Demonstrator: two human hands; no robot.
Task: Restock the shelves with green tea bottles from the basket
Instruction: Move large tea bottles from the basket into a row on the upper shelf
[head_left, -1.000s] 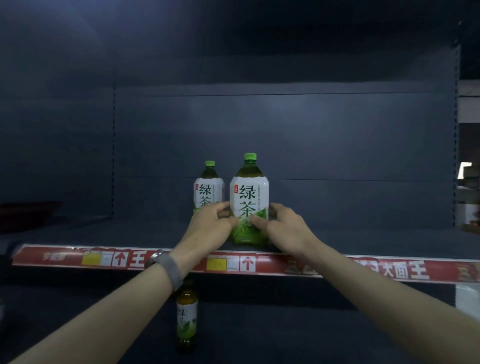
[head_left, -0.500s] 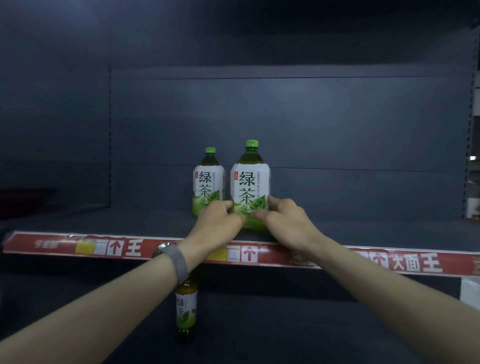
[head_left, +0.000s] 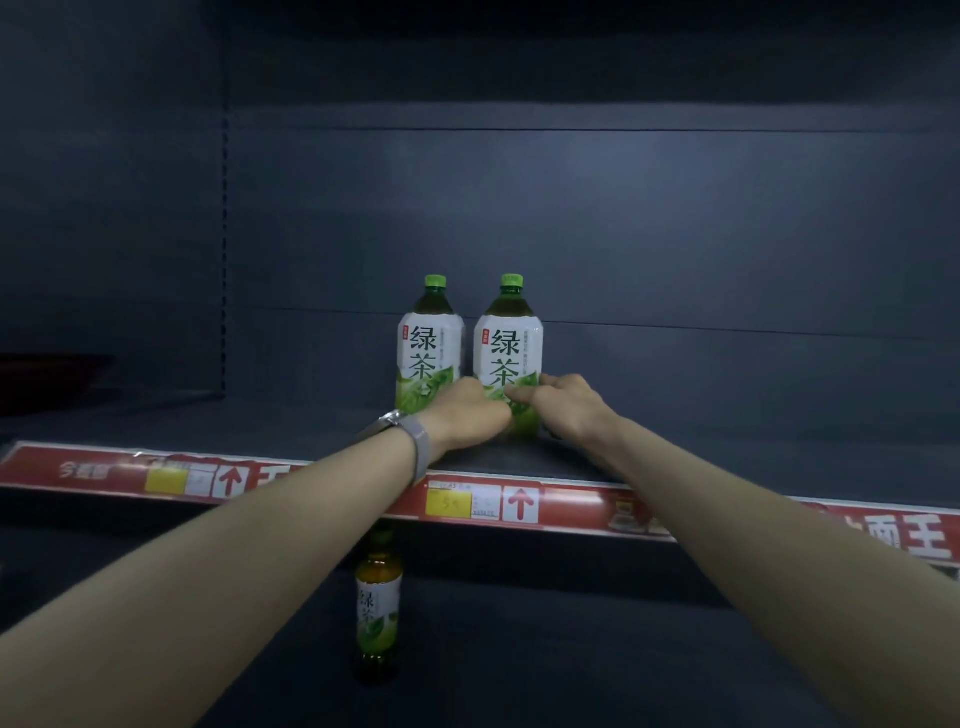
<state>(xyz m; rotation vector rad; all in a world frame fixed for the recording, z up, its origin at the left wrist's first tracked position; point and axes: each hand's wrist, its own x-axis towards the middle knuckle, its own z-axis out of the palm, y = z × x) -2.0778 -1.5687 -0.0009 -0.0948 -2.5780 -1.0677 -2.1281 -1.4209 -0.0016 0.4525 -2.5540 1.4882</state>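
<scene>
Two large green tea bottles with green caps and white-and-green labels stand upright side by side on the dark shelf (head_left: 311, 426). The right bottle (head_left: 508, 343) has both my hands wrapped around its lower part: my left hand (head_left: 467, 413) on its left side, my right hand (head_left: 563, 402) on its right. The left bottle (head_left: 428, 345) stands free, touching or almost touching the held one. A smaller green tea bottle (head_left: 377, 605) stands on the shelf below, under my left forearm. The basket is out of view.
A red price strip (head_left: 519, 506) with yellow tags runs along the shelf's front edge. A dark back panel closes the shelf behind the bottles. Bare shelf surface stretches to the left and right of the bottles. A dark red object (head_left: 47, 371) lies at the far left.
Both hands have pushed the right bottle back from the shelf's front edge until it stands level with the left bottle. My arms have stretched further forward.
</scene>
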